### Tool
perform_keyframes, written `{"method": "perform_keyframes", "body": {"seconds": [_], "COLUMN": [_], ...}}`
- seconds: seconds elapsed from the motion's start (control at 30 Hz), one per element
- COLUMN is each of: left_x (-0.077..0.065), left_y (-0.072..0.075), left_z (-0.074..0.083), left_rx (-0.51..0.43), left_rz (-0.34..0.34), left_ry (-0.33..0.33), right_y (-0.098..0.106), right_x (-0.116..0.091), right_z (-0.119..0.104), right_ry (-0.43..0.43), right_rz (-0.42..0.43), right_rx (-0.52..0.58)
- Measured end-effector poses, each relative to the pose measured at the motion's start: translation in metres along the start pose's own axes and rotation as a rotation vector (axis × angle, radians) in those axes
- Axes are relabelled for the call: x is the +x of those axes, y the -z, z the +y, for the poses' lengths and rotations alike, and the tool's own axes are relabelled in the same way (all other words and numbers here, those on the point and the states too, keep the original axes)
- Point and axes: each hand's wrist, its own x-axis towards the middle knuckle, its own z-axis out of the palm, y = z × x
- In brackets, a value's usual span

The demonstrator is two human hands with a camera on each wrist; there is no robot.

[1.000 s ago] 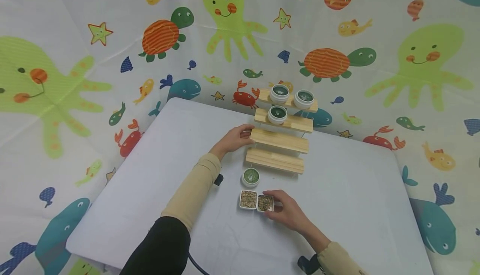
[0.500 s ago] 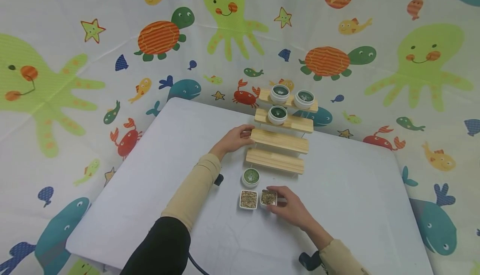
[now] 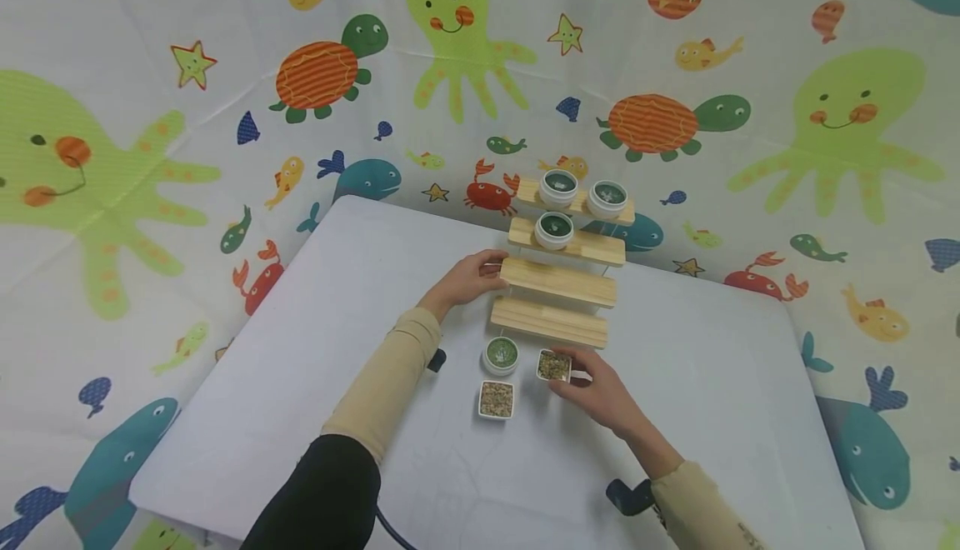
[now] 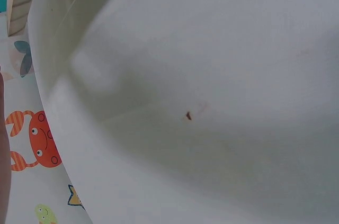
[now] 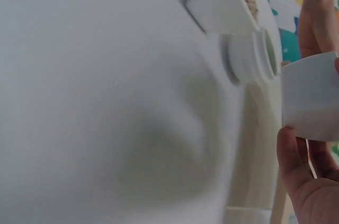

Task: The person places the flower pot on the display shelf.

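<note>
My right hand pinches a small square white bowl filled with brownish-green dried bits, held just in front of the wooden tiered shelf. In the right wrist view this bowl is lifted off the table, thumb and fingers on its sides. My left hand holds the left end of the shelf's second tier from the bottom. Left of the lifted bowl stands a round white cup with a green top. Nearer me sits another square white bowl of tan bits.
Two round white cups with dark green tops, one left and one right, stand on the top tier. A third such cup is on the tier below. The white table meets a patterned cloth backdrop.
My right hand has carried the square bowl away from beside the other square bowl, up and right toward the shelf. The left hand has stayed on the shelf's end.
</note>
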Motion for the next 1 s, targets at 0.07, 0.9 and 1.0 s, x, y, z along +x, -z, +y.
{"method": "perform_keyframes", "body": {"seconds": [0.07, 0.9, 1.0], "left_x": [0.0, -0.003, -0.004], "left_y": [0.0, -0.003, -0.004], "left_z": [0.0, 0.0, 0.0], "left_rx": [-0.004, 0.016, 0.018], "left_rz": [0.0, 0.017, 0.017], "left_ry": [-0.001, -0.001, 0.004], "right_y": [0.006, 0.07, 0.073], "right_x": [0.002, 0.031, 0.034], "right_z": [-0.003, -0.027, -0.027], "right_ry": [0.005, 0.013, 0.008], "right_rz": [0.015, 0.181, 0.187], "right_rx": [-0.012, -0.017, -0.015]}}
